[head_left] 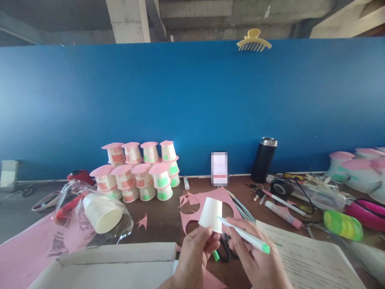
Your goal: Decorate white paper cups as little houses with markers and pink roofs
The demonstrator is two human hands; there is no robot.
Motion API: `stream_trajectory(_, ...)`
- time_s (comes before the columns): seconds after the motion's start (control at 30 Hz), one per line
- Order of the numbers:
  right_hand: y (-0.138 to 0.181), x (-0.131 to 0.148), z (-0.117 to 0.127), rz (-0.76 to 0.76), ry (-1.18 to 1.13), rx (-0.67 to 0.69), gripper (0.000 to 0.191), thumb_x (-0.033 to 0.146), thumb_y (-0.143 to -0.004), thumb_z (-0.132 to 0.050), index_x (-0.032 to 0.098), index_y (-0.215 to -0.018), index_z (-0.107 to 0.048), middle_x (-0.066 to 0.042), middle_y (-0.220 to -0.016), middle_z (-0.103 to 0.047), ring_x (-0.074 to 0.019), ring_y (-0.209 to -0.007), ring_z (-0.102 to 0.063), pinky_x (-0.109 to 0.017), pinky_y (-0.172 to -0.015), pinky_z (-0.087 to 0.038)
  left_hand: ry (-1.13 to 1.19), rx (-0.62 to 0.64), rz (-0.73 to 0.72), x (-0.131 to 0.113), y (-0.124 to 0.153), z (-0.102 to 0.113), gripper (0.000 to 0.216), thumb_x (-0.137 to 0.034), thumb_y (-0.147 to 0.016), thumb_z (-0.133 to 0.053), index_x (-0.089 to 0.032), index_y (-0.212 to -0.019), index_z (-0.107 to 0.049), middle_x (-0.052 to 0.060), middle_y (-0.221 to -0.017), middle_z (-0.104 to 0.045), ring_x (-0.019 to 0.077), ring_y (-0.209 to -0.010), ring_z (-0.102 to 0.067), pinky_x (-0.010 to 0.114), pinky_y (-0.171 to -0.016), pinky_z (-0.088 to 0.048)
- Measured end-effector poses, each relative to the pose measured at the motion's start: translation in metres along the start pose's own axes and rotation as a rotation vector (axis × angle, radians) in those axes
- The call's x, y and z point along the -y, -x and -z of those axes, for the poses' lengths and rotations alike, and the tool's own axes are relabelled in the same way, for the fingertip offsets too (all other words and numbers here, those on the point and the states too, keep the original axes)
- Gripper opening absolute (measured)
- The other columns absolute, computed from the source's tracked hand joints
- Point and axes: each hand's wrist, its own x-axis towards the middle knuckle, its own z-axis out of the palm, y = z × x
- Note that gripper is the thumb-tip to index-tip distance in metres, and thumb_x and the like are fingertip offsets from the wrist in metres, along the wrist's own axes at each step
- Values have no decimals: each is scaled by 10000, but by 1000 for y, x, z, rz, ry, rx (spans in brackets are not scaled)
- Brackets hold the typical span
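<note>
My left hand point(195, 253) is closed around the rim of a small white paper cup point(211, 214), held upside down above the table. My right hand point(255, 257) grips a white marker with a green end point(245, 235); its tip touches the cup's side. The marker's green cap point(216, 255) lies on the table between my hands, beside black scissors point(224, 247). Under the cup lies a pink paper sheet point(207, 204) with round holes cut out.
Stacked cups with pink lids point(140, 170) stand by the blue wall. A bagged sleeve of cups point(100, 212) lies left, a cardboard box point(117, 267) near me. A black flask point(264, 159), tape roll point(281, 186), glue sticks point(282, 214) and printed paper point(306, 257) are right.
</note>
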Motion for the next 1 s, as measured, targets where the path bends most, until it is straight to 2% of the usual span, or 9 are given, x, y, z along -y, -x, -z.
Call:
stream_trajectory(0.17, 0, 1, 0, -44, 25, 14, 204, 316, -932, -540, 218, -1088, -629, -49, -907, -713, -114, -565, -672, -200, -571, -584, -30, 4, 13, -1, 3, -1, 350, -385, -539, -883, -103, -669, -720, 69, -678, -678, 143, -691, -637, 223, -662, -513)
stream_trajectory(0.43, 1, -6, -1, -55, 48, 53, 179, 294, -934, -541, 239, -1090, -610, -22, -870, -691, -110, -586, -664, -192, -581, -566, -55, 57, -10, 0, 1, 1, 280, -344, -613, -848, -104, -639, -707, 71, -672, -674, 130, -666, -616, 214, -657, -498)
stream_trajectory(0.63, 0, 1, 0, -66, 52, 87, 168, 311, -949, -507, 219, -1048, -606, -22, -810, -682, -118, -575, -653, -207, -578, -557, -52, 74, -27, 2, 0, 3, 248, -330, -681, -808, -95, -686, -728, 66, -703, -668, 130, -710, -619, 219, -700, -506)
stream_trajectory(0.83, 3, 3, -1, -37, 106, 146, 181, 311, -950, -490, 197, -1031, -605, -64, -853, -710, -166, -697, -707, -207, -512, -546, -17, 68, -23, 3, 0, 4, 216, -298, -680, -811, -103, -661, -721, 50, -683, -656, 122, -712, -618, 211, -712, -516)
stream_trajectory(1.0, 4, 3, -2, -15, 127, 124, 180, 309, -952, -486, 200, -1016, -614, -78, -889, -721, -192, -807, -719, -202, -493, -540, -15, 93, -28, 1, 1, 3, 227, -307, -678, -814, -104, -654, -714, 43, -682, -654, 116, -702, -616, 210, -714, -521)
